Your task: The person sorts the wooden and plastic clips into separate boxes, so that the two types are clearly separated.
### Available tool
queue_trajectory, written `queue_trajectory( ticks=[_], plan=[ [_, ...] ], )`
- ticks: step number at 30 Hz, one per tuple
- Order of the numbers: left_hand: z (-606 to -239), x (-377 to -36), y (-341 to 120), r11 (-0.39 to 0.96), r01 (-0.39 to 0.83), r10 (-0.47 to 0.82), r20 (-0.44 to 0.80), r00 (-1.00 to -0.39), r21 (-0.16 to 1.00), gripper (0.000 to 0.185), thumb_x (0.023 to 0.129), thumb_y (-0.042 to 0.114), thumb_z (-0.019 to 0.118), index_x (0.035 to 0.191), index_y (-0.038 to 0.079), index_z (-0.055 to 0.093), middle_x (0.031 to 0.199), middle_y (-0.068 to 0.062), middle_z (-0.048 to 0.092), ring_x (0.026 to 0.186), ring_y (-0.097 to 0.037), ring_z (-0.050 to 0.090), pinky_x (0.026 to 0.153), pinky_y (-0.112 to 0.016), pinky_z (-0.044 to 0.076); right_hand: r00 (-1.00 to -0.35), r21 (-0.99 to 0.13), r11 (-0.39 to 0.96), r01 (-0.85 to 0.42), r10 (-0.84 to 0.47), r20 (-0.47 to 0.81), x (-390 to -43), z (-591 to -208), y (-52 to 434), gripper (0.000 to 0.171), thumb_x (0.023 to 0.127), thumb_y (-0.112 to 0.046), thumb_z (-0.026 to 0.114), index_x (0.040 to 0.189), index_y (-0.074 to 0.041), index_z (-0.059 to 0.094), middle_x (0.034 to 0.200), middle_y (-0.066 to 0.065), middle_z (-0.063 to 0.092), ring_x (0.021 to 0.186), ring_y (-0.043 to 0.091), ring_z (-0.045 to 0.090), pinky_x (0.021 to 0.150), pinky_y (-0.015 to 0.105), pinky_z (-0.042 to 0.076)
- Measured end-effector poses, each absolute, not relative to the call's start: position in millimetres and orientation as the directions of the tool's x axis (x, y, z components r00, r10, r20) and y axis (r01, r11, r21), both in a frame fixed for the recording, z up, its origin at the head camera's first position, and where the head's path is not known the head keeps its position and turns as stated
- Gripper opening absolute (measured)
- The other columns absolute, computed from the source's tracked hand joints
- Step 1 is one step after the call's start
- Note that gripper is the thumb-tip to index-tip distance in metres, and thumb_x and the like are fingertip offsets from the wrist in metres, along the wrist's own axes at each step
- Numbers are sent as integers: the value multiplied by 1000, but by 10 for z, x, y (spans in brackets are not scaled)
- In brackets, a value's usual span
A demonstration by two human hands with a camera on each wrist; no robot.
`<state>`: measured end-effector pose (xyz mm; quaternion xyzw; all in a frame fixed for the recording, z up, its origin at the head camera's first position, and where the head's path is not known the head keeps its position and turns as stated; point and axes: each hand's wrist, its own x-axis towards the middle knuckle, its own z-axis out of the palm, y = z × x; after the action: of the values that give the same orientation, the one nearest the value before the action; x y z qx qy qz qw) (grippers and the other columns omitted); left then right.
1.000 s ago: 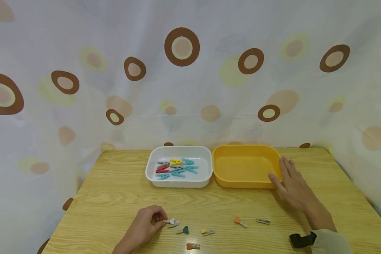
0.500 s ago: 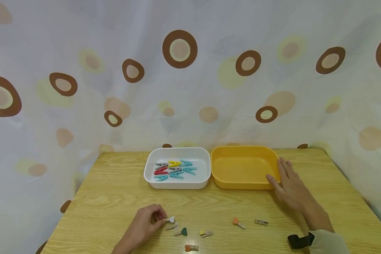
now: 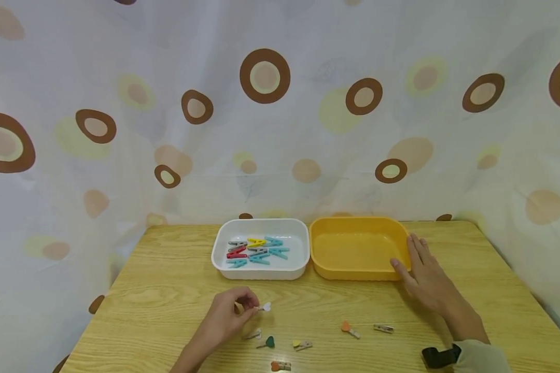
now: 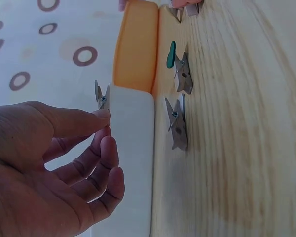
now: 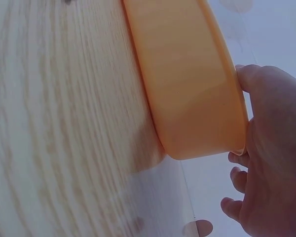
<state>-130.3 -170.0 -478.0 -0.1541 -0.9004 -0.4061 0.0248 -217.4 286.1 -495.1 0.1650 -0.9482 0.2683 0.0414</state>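
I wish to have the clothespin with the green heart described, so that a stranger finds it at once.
On the wooden table, find the white tray, then look below it in the head view. There the green-heart clothespin lies between a white-heart clothespin on its left and a yellow-topped clothespin on its right. Its heart alone is dark green.

Seven wooden clothespins (image 3: 266,307), eight plastic clips (image 3: 236,255), two trays (image 3: 357,252)

Yellow tray (image 3: 359,252): all cams, R wrist closest
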Motion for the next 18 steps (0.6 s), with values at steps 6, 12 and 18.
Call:
queue_trajectory(
  ticks=[6, 12, 18],
  plan=[
    [-4750, -1415, -1530, 604, 309, 268, 178, -947, 734, 9, 92, 8, 78, 90, 13, 72, 83, 10, 66, 77, -5, 60, 65, -22, 50, -940, -499, 797, -341, -294, 172, -2176, -4931, 2861, 82, 111, -43, 39, 159, 9, -4, 166, 31, -7, 153, 46, -10, 119, 66, 2],
    [-4718, -1509, -1363, 581, 336, 278, 208, -938, 741, 9, 92, 9, 78, 90, 15, 71, 84, 9, 66, 78, -5, 60, 66, -22, 50, -944, -516, 791, -329, -297, 147, -2182, -4937, 2865, 83, 111, -44, 38, 159, 8, -6, 167, 30, -9, 153, 46, -12, 119, 67, 0],
    [-4672, -1600, -1208, 543, 362, 279, 243, -929, 758, 10, 92, 9, 78, 91, 15, 71, 84, 9, 66, 79, -6, 61, 67, -23, 51, -943, -529, 781, -331, -299, 148, -2175, -4945, 2862, 82, 112, -43, 37, 159, 8, -6, 166, 30, -10, 153, 47, -12, 119, 66, -1]
  ],
)
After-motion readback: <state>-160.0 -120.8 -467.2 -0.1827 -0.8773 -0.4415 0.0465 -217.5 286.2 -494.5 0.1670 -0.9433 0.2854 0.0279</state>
